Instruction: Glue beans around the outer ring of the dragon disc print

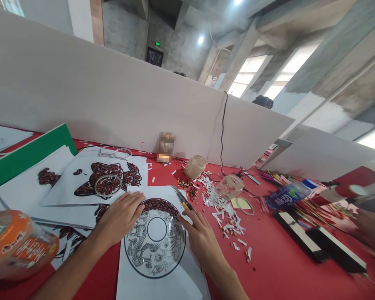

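Note:
A white sheet (165,287) bears a printed round dragon design (153,250), with dark red beans (159,205) lining the upper part of its ring. My left hand (121,218) lies palm down at the ring's upper left, fingers stretched out, nothing seen in it. On the right side of the ring rests my right hand (201,233), fingers extended and slightly apart, the fingertips at the end of the bean row. Just above that hand, a slim pointed tool with a yellow part (185,204) lies partly hidden. Left of the design, another sheet carries a bean-covered animal figure (96,177) with a clear tape roll (108,185) on it.
Two glass jars (195,166) (229,187) stand among white paper strips (218,208) and loose beans (192,192). An orange-lidded jar (21,246) is at near left. Long black-and-white boxes (337,248) lie right, near another person's hand (370,229). A white partition (112,96) runs behind.

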Motion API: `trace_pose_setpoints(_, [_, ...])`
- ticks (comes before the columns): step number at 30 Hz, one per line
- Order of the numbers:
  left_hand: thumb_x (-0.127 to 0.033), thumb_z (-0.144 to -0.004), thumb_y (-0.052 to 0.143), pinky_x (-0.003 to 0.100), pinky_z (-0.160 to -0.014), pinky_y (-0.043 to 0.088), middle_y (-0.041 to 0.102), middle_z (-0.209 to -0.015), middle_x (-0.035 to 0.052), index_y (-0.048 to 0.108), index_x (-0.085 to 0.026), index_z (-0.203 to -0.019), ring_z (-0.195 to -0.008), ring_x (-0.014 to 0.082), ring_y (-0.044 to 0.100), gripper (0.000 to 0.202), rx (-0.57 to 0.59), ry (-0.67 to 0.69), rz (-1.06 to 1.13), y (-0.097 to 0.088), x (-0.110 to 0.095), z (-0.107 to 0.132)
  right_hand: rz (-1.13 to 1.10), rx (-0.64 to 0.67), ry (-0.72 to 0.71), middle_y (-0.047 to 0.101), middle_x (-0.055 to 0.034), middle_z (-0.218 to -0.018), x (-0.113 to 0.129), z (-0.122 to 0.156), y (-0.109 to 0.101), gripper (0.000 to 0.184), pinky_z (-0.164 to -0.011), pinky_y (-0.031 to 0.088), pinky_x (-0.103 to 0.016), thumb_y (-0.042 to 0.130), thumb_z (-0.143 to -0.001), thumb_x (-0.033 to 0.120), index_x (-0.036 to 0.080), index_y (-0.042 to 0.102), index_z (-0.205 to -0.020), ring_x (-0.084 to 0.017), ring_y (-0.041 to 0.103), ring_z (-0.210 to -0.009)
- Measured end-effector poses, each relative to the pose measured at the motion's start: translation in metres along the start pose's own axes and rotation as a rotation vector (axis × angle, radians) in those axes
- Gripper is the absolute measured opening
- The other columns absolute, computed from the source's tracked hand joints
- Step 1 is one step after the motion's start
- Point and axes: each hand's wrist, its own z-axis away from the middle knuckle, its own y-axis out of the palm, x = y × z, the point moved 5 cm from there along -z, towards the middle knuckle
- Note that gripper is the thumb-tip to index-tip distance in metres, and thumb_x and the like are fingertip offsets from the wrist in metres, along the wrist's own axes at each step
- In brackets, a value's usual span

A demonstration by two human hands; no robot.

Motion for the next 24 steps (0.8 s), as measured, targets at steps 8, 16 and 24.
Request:
trace_pose_setpoints(8, [-0.028, -0.105, 0.036, 0.045, -0.114, 0.041, 0.067, -0.132, 0.0063, 0.057, -0.021, -0.130, -0.128, 0.0214, 0.057, 0.033, -0.006, 0.013, -0.014, -0.001, -0.001, 0.000, 0.000, 0.035, 0.033, 0.066, -0.0114, -0.123, 0.005, 0.006, -0.001, 0.042, -0.092, 0.053, -0.042, 0.043, -0.095, 0.004, 0.023, 0.067, -0.124, -0.026, 0.059, -0.115])
trace_pose_setpoints(16, [-0.028, -0.106, 0.036, 0.046, -0.113, 0.042, 0.067, -0.132, 0.0080, 0.057, -0.019, -0.130, -0.128, 0.0220, 0.057, 0.034, 0.000, 0.024, -0.035, 0.000, -0.001, 0.000, -0.054, 0.049, 0.082, 0.065, -0.0114, -0.124, 0.006, 0.006, -0.003, 0.040, -0.094, 0.053, -0.044, 0.044, -0.094, 0.004, 0.023, 0.066, -0.123, -0.026, 0.057, -0.117])
trace_pose_setpoints(24, [-0.029, -0.105, 0.038, 0.046, -0.114, 0.041, 0.067, -0.133, 0.0078, 0.058, -0.018, -0.131, -0.129, 0.0223, 0.057, 0.034, -0.005, 0.016, -0.044, 0.002, 0.000, 0.002, -0.066, 0.133, 0.267, 0.055, -0.0122, -0.142, 0.019, 0.010, 0.013, 0.055, -0.103, 0.048, -0.048, 0.041, -0.083, -0.003, 0.020, 0.062, -0.128, -0.029, 0.048, -0.129])
